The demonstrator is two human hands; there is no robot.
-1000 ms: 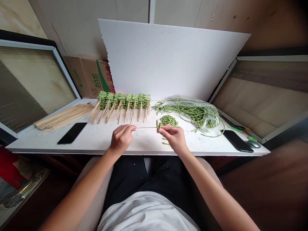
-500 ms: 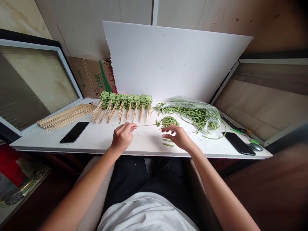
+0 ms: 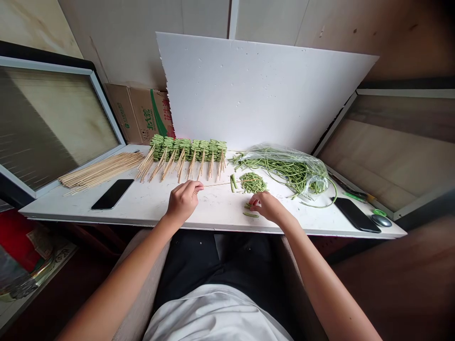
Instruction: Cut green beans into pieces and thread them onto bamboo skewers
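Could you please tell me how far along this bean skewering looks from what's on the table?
Done: a row of bean-packed skewers lies along the board. In hand: the left hand holds a bamboo skewer with bean pieces near its tip, and the right hand is at loose pieces. Left: a cut-bean pile, a plastic bag of long beans and bare skewers.

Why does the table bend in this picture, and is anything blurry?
In the head view, the wide lens bows the long white table and stretches the scene toward the edges; the corners fall dark and soft, while the skewered green beans near the middle stay fairly sharp.
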